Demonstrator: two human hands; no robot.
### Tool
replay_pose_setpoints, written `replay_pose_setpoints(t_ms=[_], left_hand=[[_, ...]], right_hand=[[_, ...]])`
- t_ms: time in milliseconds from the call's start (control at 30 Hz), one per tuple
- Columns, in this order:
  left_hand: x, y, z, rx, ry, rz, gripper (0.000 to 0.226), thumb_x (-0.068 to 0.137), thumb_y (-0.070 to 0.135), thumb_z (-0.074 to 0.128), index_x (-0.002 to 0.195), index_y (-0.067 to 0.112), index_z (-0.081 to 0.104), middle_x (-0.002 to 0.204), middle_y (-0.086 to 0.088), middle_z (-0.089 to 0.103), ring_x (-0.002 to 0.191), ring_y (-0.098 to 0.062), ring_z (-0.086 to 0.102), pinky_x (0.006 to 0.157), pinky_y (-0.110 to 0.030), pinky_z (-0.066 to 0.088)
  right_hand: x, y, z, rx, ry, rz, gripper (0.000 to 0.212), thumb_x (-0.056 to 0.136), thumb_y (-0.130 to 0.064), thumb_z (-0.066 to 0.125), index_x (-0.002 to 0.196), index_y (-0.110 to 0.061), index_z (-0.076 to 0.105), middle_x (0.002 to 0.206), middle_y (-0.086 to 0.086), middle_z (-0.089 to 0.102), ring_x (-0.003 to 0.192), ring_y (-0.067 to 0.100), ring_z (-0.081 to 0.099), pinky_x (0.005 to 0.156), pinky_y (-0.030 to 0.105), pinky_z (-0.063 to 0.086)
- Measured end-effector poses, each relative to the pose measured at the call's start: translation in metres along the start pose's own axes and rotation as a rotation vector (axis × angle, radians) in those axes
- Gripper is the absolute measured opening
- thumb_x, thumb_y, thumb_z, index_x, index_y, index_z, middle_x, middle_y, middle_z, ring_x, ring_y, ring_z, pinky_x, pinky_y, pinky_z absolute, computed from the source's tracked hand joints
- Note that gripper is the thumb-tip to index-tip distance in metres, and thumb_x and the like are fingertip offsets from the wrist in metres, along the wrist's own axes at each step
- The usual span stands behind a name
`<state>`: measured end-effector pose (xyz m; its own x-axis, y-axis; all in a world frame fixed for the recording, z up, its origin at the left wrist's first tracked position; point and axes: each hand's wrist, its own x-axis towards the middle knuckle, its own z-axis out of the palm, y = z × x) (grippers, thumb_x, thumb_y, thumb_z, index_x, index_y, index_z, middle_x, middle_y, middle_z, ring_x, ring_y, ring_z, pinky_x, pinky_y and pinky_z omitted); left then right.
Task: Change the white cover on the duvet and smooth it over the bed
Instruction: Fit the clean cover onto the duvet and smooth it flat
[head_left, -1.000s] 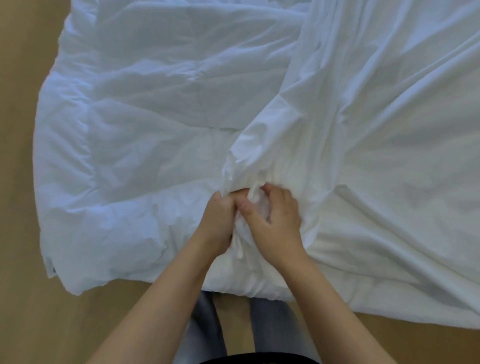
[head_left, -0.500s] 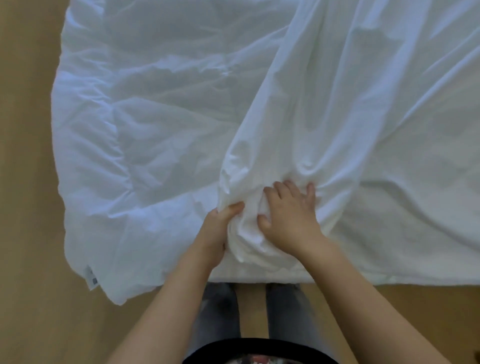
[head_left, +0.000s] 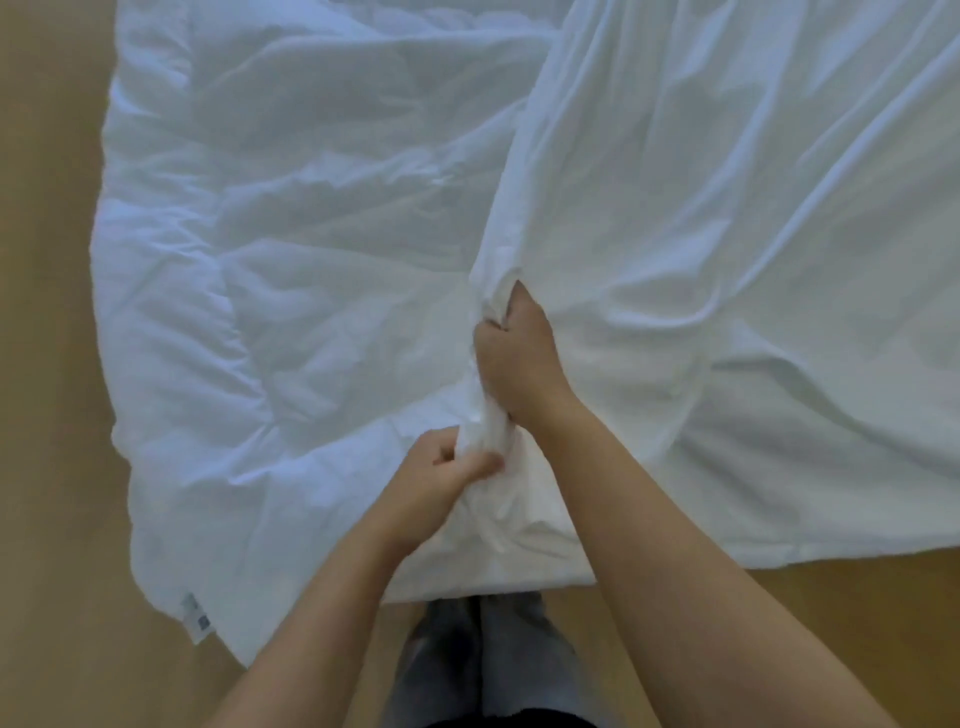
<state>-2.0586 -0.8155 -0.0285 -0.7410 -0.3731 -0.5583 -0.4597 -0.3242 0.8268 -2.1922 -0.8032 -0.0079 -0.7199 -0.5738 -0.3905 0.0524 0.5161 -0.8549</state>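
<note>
A puffy white duvet (head_left: 291, 291) lies spread on the floor, filling the left and centre. The thinner white cover (head_left: 727, 234) lies over its right half, its bunched edge running down the middle. My right hand (head_left: 514, 353) grips that bunched edge higher up, fingers curled into the cloth. My left hand (head_left: 447, 473) pinches the same gathered edge lower down, close to the duvet's near border. The fingertips of both hands are partly buried in folds.
A tan wooden floor (head_left: 47, 467) shows on the left and along the bottom. A small label (head_left: 196, 618) hangs from the duvet's near left corner. My legs in grey trousers (head_left: 488, 660) stand at the duvet's near edge.
My right hand has left its flat press on the cover, moved farther up the bunched edge and closed on it. My left hand stays low and now pinches the gathered cloth.
</note>
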Motion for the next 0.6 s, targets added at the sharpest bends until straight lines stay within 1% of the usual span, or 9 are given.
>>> replay_pose_setpoints(t_ms=[67, 100, 133, 200, 267, 333, 467, 533, 600], left_hand=[[0.008, 0.020, -0.029, -0.347, 0.023, -0.074, 0.031, 0.069, 0.028, 0.043, 0.072, 0.011, 0.070, 0.064, -0.001, 0.066, 0.059, -0.017, 0.064, 0.062, -0.026, 0.049], [0.012, 0.031, -0.042, -0.405, 0.044, -0.087, 0.035, 0.073, 0.035, 0.042, 0.070, 0.013, 0.070, 0.063, -0.001, 0.063, 0.058, -0.018, 0.062, 0.064, -0.028, 0.047], [0.020, 0.042, -0.052, -0.387, 0.056, -0.091, 0.043, 0.079, 0.043, 0.040, 0.071, 0.015, 0.071, 0.064, -0.002, 0.062, 0.060, -0.018, 0.061, 0.065, -0.029, 0.046], [0.038, 0.067, -0.058, -0.264, 0.075, -0.098, 0.048, 0.088, 0.048, 0.041, 0.087, 0.011, 0.071, 0.076, -0.007, 0.064, 0.072, -0.020, 0.062, 0.068, -0.029, 0.047], [0.051, 0.088, -0.053, -0.160, 0.159, -0.096, 0.030, 0.091, 0.031, 0.053, 0.095, 0.004, 0.066, 0.085, -0.012, 0.064, 0.079, -0.024, 0.060, 0.069, -0.028, 0.049], [0.056, 0.106, -0.049, -0.159, 0.226, -0.091, 0.016, 0.089, 0.016, 0.058, 0.089, 0.003, 0.066, 0.086, -0.015, 0.062, 0.079, -0.027, 0.057, 0.069, -0.031, 0.047], [0.046, 0.134, -0.084, -0.299, 0.251, -0.018, 0.011, 0.069, 0.017, 0.065, 0.073, 0.008, 0.062, 0.069, -0.009, 0.051, 0.064, -0.023, 0.050, 0.059, -0.029, 0.040], [0.040, 0.137, -0.123, -0.139, 0.293, 0.022, 0.009, 0.066, 0.013, 0.064, 0.074, 0.010, 0.062, 0.068, -0.007, 0.055, 0.061, -0.021, 0.054, 0.056, -0.027, 0.042], [0.040, 0.126, -0.160, 0.170, 0.353, 0.026, 0.010, 0.076, 0.008, 0.061, 0.086, 0.008, 0.063, 0.079, -0.009, 0.060, 0.068, -0.023, 0.057, 0.058, -0.027, 0.044]], right_hand=[[-0.009, -0.010, 0.010, -0.126, -0.228, -0.129, 0.041, 0.080, 0.001, 0.041, 0.117, -0.008, 0.056, 0.101, 0.012, 0.063, 0.092, 0.029, 0.056, 0.080, 0.033, 0.045], [-0.015, -0.012, 0.014, -0.207, -0.322, -0.171, 0.039, 0.081, -0.001, 0.043, 0.117, -0.010, 0.056, 0.107, 0.014, 0.064, 0.098, 0.030, 0.057, 0.081, 0.032, 0.045], [-0.020, -0.012, 0.018, -0.277, -0.397, -0.190, 0.039, 0.083, -0.003, 0.043, 0.119, -0.012, 0.055, 0.112, 0.015, 0.063, 0.103, 0.031, 0.057, 0.082, 0.031, 0.044], [-0.032, -0.010, 0.020, -0.383, -0.480, -0.173, 0.043, 0.085, -0.005, 0.043, 0.127, -0.011, 0.048, 0.118, 0.016, 0.060, 0.106, 0.033, 0.056, 0.079, 0.029, 0.042], [-0.037, -0.009, 0.017, -0.378, -0.490, -0.135, 0.045, 0.085, -0.006, 0.041, 0.130, -0.010, 0.043, 0.111, 0.016, 0.060, 0.097, 0.033, 0.057, 0.072, 0.030, 0.040], [-0.042, -0.017, 0.012, -0.294, -0.461, -0.133, 0.043, 0.083, -0.006, 0.040, 0.125, -0.012, 0.046, 0.097, 0.010, 0.060, 0.082, 0.025, 0.056, 0.067, 0.031, 0.041], [-0.043, -0.047, 0.026, -0.193, -0.286, -0.264, 0.016, 0.082, -0.012, 0.042, 0.089, -0.021, 0.052, 0.076, -0.003, 0.056, 0.069, 0.017, 0.050, 0.060, 0.029, 0.037], [-0.040, -0.059, 0.050, -0.335, -0.275, -0.300, 0.018, 0.083, -0.010, 0.044, 0.078, -0.028, 0.045, 0.070, -0.005, 0.051, 0.068, 0.021, 0.046, 0.059, 0.031, 0.031], [-0.036, -0.063, 0.082, -0.566, -0.251, -0.264, 0.015, 0.083, -0.008, 0.045, 0.086, -0.023, 0.045, 0.079, -0.002, 0.053, 0.075, 0.024, 0.048, 0.061, 0.029, 0.029]])
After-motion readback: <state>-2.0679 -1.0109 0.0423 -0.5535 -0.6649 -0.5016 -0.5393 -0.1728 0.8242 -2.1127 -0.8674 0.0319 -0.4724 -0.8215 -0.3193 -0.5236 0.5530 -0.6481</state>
